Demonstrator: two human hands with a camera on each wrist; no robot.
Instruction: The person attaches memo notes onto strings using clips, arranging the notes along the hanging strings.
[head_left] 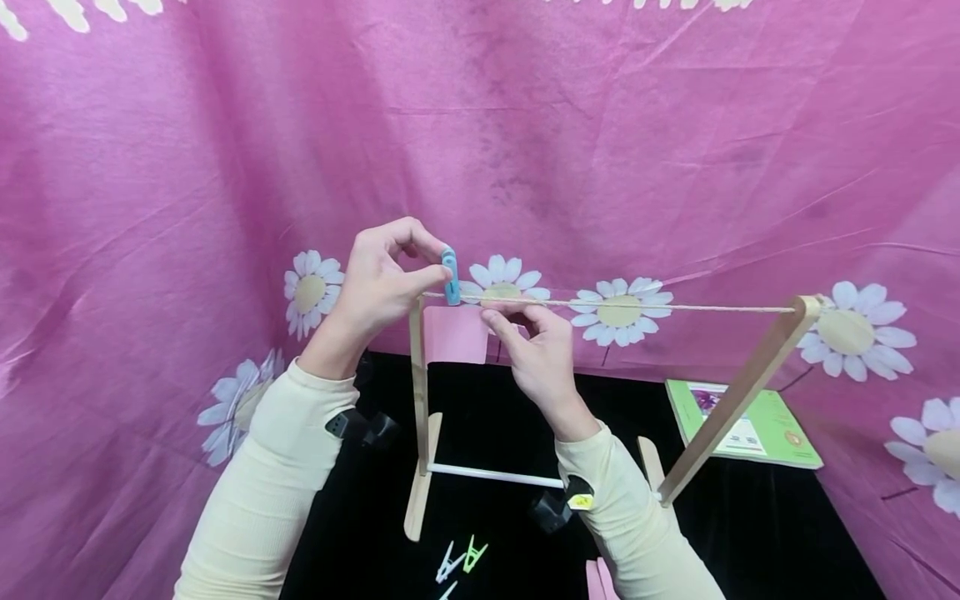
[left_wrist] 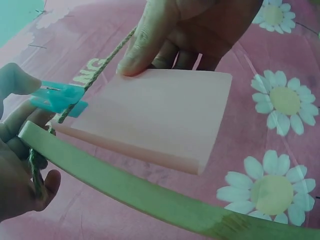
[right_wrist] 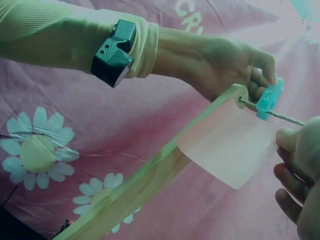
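Between thumb and fingers, my left hand (head_left: 375, 275) pinches a blue clothespin (head_left: 451, 279) near the left end of the rope (head_left: 690, 307). The clothespin's tips straddle the rope at the top edge of a small pink sheet (head_left: 457, 337), as the left wrist view also shows. The sheet (left_wrist: 165, 112) hangs smooth beside the left wooden post (head_left: 419, 383). Its upper right corner is pinched by my right hand (head_left: 542, 354), close under the rope. In the right wrist view, the clothespin (right_wrist: 271, 98) stands tilted on the rope, right by the post's top.
A white clothespin (head_left: 448, 563) and a green clothespin (head_left: 474, 554) lie on the black table, with part of another at the lower frame edge. Folded pink pieces (head_left: 597, 579) lie near my right sleeve. A green book (head_left: 795, 437) sits behind the right post (head_left: 738, 400). A white crossbar (head_left: 495, 475) joins the posts low down.
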